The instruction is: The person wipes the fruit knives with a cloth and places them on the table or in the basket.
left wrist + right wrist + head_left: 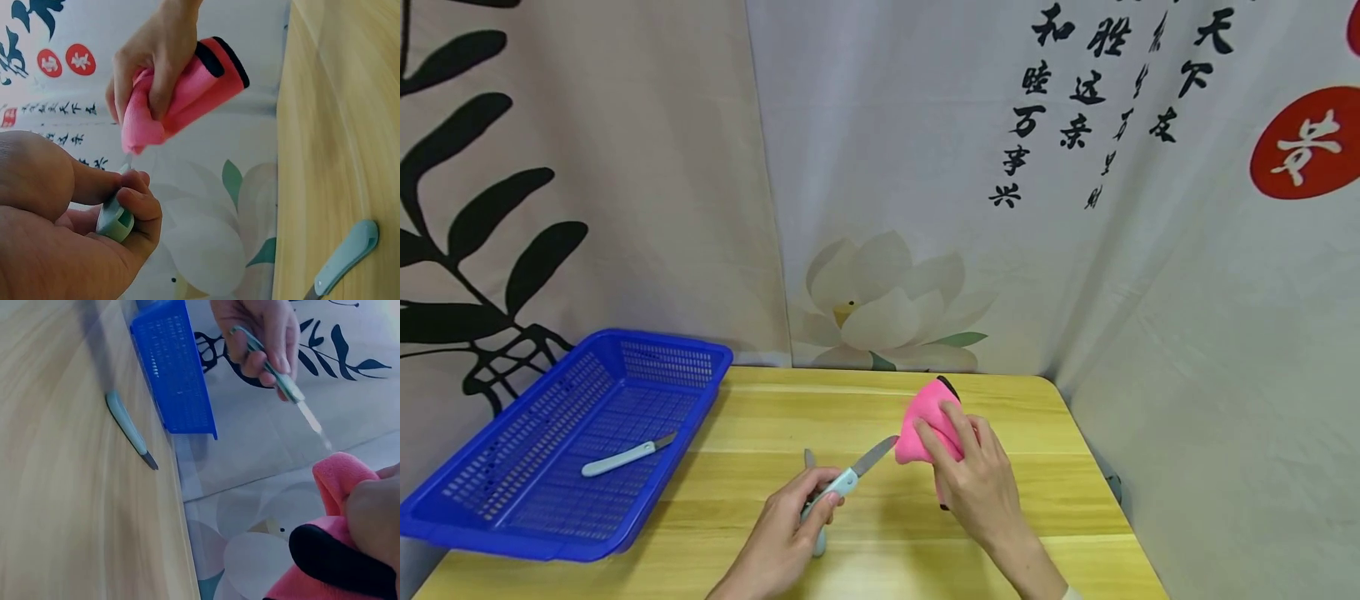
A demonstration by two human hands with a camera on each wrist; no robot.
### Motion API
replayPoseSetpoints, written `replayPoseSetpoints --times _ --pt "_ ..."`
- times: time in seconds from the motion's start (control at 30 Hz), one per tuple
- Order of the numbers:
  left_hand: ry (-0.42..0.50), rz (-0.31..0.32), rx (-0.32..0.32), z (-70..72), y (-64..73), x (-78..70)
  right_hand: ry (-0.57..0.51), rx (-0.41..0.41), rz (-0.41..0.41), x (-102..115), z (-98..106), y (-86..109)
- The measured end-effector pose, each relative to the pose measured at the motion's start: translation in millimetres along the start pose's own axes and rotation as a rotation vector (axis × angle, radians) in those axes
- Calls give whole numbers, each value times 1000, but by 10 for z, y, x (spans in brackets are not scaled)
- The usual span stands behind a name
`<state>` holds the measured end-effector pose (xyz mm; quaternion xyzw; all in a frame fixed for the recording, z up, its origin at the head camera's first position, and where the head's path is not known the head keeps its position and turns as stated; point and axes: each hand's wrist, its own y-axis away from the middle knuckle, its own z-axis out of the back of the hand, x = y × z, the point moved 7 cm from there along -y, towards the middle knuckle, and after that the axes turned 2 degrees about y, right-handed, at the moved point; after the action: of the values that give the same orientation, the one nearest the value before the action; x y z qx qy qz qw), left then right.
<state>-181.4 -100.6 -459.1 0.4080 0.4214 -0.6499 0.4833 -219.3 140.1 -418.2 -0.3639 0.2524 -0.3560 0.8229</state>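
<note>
My left hand (778, 529) grips a knife (844, 482) by its pale blue handle, blade pointing up and to the right. In my right hand (985, 479) is a bunched pink cloth (921, 429) with black trim, held just beyond the blade's tip. Whether the tip touches the cloth I cannot tell. A second knife with a similar handle lies on the table; my left hand partly hides it in the head view, while the right wrist view shows this table knife (127, 425) whole. A third knife (621, 459) rests inside the blue basket (576, 546).
The basket stands along the left side of the wooden table (760, 425). Behind the table hangs a printed curtain (887, 167) with a flower, leaves and writing. It also runs along the right side.
</note>
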Motion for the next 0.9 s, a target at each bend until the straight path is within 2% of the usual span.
replayPoseSetpoints --times 0.13,0.2,0.4,0.53,0.7,0.83,0.9 --pt "5 93 -22 1 -18 48 -25 -47 13 29 74 -17" --pt "1 105 -30 -1 -25 47 -44 -66 45 109 104 -35" --pt "-8 57 -32 -26 -44 1 -73 -83 142 420 131 -76" --pt "-18 0 -22 -44 -46 -37 -62 -53 186 568 90 -82" --pt "-16 -53 3 -55 -34 -63 -48 5 186 616 27 -71" --pt "-4 -64 24 -53 -25 -67 -37 -19 177 591 23 -68" --pt "5 -48 34 -53 -22 -62 -32 -26 172 570 22 -66"
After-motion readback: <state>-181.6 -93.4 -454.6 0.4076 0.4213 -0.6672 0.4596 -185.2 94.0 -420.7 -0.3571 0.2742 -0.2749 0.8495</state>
